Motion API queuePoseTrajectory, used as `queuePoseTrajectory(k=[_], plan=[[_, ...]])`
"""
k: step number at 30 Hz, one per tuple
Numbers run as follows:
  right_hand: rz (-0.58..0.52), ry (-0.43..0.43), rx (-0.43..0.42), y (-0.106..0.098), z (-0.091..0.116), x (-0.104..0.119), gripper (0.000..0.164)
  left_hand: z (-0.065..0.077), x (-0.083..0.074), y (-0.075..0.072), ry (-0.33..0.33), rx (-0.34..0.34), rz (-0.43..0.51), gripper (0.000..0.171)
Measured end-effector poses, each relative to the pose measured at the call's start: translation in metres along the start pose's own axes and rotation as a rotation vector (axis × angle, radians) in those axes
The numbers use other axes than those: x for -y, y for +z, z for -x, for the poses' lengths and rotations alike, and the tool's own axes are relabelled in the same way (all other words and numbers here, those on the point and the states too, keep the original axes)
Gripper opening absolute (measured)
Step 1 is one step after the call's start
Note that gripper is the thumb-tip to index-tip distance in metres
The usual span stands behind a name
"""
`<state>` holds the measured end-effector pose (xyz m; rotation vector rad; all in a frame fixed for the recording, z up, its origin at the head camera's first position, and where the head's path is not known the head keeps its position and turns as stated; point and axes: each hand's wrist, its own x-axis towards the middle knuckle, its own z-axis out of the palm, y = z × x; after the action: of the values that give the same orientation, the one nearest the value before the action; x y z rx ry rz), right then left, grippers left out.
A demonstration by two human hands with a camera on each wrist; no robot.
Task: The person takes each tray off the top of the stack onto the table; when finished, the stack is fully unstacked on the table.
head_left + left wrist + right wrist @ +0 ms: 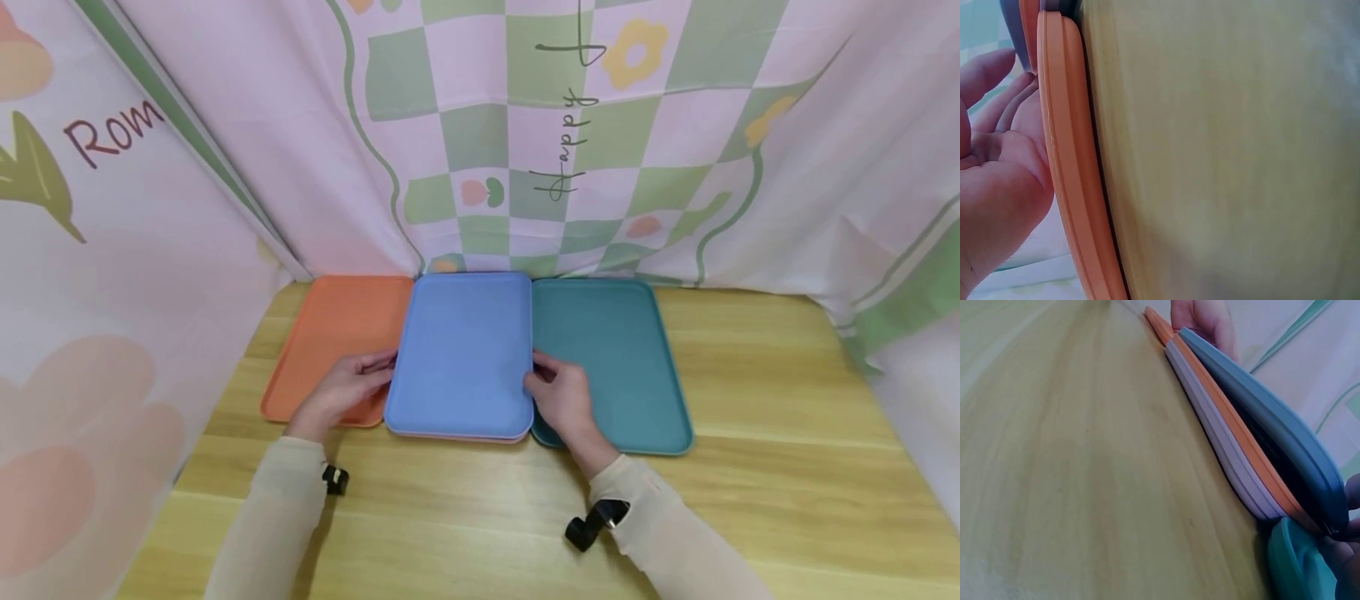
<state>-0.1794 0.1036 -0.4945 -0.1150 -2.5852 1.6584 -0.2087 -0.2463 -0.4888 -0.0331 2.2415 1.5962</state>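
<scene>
A blue tray [465, 358] lies at the top of a stack in the middle. Beneath it, the right wrist view shows an orange tray [1233, 425] and a lilac tray [1215, 425]. The blue tray is tilted, with a dark gap under its right side. My right hand [564, 400] pinches that right edge, thumb on top. At the opposite edge, my left hand [348, 387] touches the side with fairly straight fingers, over a separate orange tray [356, 312]. The left wrist view shows its thumb [991, 72] beside the tray edges.
A teal tray [615, 367] lies against the stack's right side, under my right hand. Behind the trays hangs a checked, flowered curtain [472, 133], close to their far edges. Wooden tabletop [765, 433] extends to the right and in front.
</scene>
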Motion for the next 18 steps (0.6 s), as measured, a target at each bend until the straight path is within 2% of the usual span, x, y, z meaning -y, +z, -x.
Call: queuePoseTrajectory(k=[8, 14, 18], plan=[[-0.116, 0.079, 0.002, -0.010, 0.000, 0.000, 0.042, 0.000, 0.001, -0.001, 0.023, 0.029, 0.004, 0.056], [-0.146, 0.123, -0.013, -0.020, 0.001, -0.001, 0.041, 0.000, 0.001, -0.001, 0.007, 0.029, 0.015, 0.058], [-0.215, 0.179, -0.028, -0.025, 0.003, -0.001, 0.042, 0.000, 0.000, -0.002, 0.013, 0.027, -0.009, 0.059]])
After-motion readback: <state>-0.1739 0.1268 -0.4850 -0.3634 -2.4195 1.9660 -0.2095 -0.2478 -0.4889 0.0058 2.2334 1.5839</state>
